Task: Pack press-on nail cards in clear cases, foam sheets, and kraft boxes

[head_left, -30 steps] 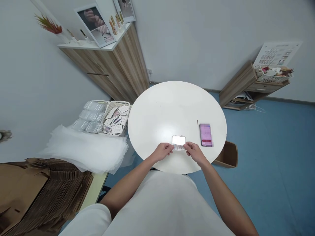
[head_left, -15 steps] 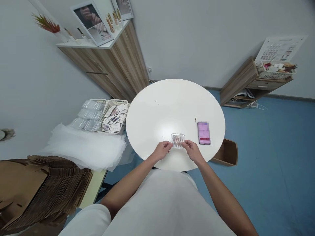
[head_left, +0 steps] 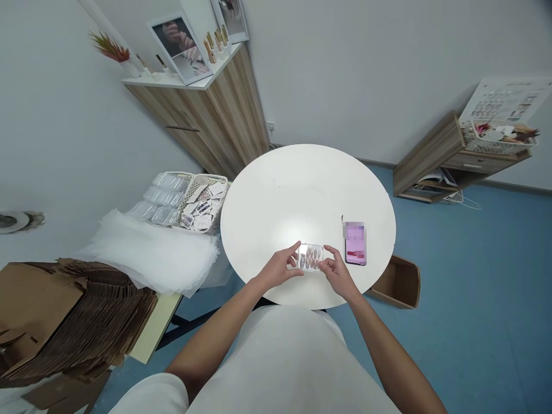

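Note:
A small clear plastic case of press-on nails [head_left: 310,257] is between my two hands, over the near part of the white round table [head_left: 259,213]. Two rows of shiny, pinkish-silver nails show through it. My left hand [head_left: 282,267] spans its left end, index finger at the upper corner and thumb at the lower one, the other fingers curled. My right hand [head_left: 337,273] grips the right end, thumb at the lower right corner and index finger near the upper one. A phone [head_left: 356,244] with a pink, blurred screen lies right of my right hand.
A basket of printed cards [head_left: 202,207], clear plastic cases [head_left: 164,195], white sheets [head_left: 150,253] and folded cardboard [head_left: 95,316] are at left. An open cardboard box [head_left: 397,282] stands on the floor, right. Cabinets [head_left: 233,103] stand behind.
My left hand has gone from a close pinch to a wider spread across the case's left end. My right index finger has lifted toward the upper corner. The view has shifted slightly.

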Available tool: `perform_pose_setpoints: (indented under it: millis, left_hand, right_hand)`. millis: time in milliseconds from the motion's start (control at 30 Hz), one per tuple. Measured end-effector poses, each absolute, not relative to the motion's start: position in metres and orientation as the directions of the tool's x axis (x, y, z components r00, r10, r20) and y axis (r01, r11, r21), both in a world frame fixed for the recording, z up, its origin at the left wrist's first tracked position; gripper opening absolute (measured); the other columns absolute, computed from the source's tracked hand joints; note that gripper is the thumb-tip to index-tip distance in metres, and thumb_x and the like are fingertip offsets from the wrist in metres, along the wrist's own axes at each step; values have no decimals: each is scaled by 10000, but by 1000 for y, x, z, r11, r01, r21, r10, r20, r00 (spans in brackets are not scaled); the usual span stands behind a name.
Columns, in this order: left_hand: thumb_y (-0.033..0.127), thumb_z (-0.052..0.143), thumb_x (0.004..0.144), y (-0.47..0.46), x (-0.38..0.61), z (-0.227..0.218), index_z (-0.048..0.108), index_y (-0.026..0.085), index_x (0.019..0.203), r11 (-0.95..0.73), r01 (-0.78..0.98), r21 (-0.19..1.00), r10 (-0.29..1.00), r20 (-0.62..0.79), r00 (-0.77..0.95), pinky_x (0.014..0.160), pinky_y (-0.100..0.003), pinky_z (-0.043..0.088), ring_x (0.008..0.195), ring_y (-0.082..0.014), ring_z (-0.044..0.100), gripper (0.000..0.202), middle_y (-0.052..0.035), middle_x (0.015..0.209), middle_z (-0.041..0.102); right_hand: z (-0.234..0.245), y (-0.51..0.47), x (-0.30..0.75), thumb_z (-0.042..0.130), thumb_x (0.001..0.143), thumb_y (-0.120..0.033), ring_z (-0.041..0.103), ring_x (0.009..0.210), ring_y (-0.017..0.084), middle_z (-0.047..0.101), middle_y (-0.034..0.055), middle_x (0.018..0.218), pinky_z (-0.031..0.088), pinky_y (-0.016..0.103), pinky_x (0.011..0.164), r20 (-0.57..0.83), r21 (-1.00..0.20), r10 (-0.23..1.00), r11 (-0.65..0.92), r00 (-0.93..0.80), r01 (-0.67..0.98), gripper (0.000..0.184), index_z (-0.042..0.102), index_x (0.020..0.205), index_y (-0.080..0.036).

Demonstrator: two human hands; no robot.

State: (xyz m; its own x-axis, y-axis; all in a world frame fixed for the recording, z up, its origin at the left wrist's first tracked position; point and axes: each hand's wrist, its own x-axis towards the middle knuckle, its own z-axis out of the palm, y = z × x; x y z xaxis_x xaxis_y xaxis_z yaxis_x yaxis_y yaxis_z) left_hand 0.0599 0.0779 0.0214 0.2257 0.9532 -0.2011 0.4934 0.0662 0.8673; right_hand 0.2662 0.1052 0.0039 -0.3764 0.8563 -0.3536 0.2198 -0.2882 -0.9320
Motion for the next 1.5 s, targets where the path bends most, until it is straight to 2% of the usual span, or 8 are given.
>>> perform_pose_setpoints:
  millis: [167,367,533,700,800,900,1333,1500]
  left_hand:
    - [308,643,689,73,58,15,228,311,1334,86,504,860,964,-199,175,731,-299,464,687,-93,532,768,-4,955,544]
    - [266,633,699,67,48,13,228,272,1338,157,496,854,976,-210,53,759,-307,465,705,-103,571,756,-22,942,575]
    - [257,608,718,63,34,7,393,226,1233,218,451,865,976,-188,-110,799,-308,465,861,-150,580,559,-41,917,612]
    - [210,589,716,61,5,-4,453,234,1171,232,404,885,968,-168,-186,728,-297,500,800,-125,562,477,-54,1073,540]
    - [216,594,705,62,-22,-9,467,235,1167,252,351,902,959,-184,-217,722,-291,508,860,-135,548,479,-67,1111,465]
    - [245,579,720,65,-54,-13,476,241,1170,283,319,905,951,-221,-216,762,-303,495,931,-158,526,462,-60,1063,475]
    - [268,506,767,84,-157,-54,407,232,1250,426,344,837,901,-359,-243,758,-305,464,891,-159,502,494,-62,1038,464]
    - [271,500,769,94,-174,-72,361,212,1279,452,347,822,888,-380,-259,833,-323,435,920,-157,479,532,-69,1095,424]
  right_hand:
    - [8,111,265,413,803,-447,436,532,99,481,-35,662,394,239,517,-294,-923,841,-126,-455,365,541,283,1284,-237]
    - [6,120,257,579,699,-401,509,651,109,522,18,929,474,315,675,-254,-891,795,29,-551,453,734,215,1327,-298]
    - [-3,126,231,561,720,-368,494,657,122,535,22,909,480,342,695,-227,-868,817,77,-530,490,693,230,1324,-289]
    - [-12,127,188,575,707,-348,492,699,137,491,51,985,494,365,690,-150,-879,850,119,-505,461,646,300,1287,-283]
    - [-16,127,156,561,716,-329,495,700,138,463,43,959,499,386,709,-147,-885,861,106,-488,454,625,300,1283,-290]
    - [-20,128,123,554,723,-312,497,701,134,450,33,950,498,391,730,-189,-884,857,63,-479,463,630,280,1290,-299]
    - [-63,146,5,587,685,-315,493,804,165,424,55,1011,486,365,710,-375,-847,805,-97,-459,522,748,213,1332,-285]
    - [-81,161,-21,589,677,-300,485,827,164,411,62,1031,483,352,723,-428,-839,792,-168,-435,518,739,235,1324,-262]
